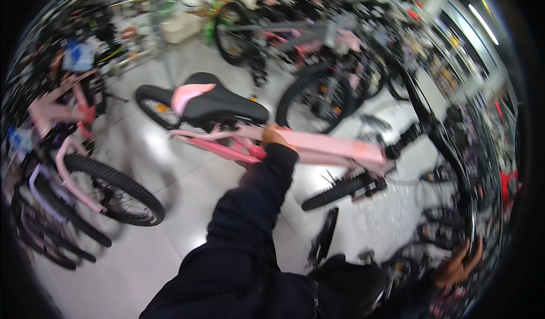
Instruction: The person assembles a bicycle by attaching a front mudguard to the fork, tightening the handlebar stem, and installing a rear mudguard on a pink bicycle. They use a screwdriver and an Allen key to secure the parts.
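A pink bicycle [335, 144] with a black-and-pink saddle [218, 104] stands across the middle, its rear wheel to the left. My left hand [277, 138] is closed on its frame tube, just in front of the saddle. The black handlebar [451, 148] curves down the right side toward me. At its near end, my right hand [458, 267] has thumb and fingers on either side of the bar. That hand is slightly blurred, and part of its grip is hidden. Below the frame, a black pedal or crank-like part [325, 234] shows near my legs.
Another pink bicycle [74, 126] stands at left, its front wheel [116, 191] toward me, with several more tyres beside it. Parked bicycles [318, 92] crowd the far side. A pale bin [181, 27] sits at the back, and more bicycles and parts line the right. The floor [153, 251] is pale tile.
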Tool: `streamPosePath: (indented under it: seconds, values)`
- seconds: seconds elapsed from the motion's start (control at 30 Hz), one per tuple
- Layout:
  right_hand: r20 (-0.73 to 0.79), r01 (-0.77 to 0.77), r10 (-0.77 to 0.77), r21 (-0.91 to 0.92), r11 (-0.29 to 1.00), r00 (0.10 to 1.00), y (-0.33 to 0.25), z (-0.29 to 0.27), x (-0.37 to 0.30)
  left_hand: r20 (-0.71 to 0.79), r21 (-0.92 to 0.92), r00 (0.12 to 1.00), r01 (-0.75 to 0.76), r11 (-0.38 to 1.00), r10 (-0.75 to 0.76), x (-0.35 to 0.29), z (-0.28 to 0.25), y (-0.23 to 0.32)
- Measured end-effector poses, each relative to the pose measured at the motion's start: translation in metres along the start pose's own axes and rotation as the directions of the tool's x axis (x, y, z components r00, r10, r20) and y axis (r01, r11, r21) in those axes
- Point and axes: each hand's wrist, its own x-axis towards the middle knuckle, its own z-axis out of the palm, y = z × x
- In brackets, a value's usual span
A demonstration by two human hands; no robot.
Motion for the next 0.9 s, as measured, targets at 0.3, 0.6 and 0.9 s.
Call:
streamPosePath:
  seconds: [0.3, 0.6, 0.9]
  values:
    - [0.032, -0.084, 0.08, 0.187, 0.979, 0.996, 0.016, 0.043, 0.033, 0.322, 0.207, 0.92, 0.164, 0.964, -0.226, -0.019, -0.001, -0.064]
    - [-0.018, -0.039, 0.042, 0.161, 0.986, 0.999, 0.011, 0.081, 0.033, 0.184, 0.933, 0.863, -0.002, 0.361, -0.471, -0.026, -0.027, -0.019]
    - [0.018, -0.098, 0.096, 0.196, 0.976, 0.995, 0.06, 0.101, 0.044, 0.441, 0.377, 0.897, -0.186, 0.907, 0.001, -0.023, 0.008, 0.003]
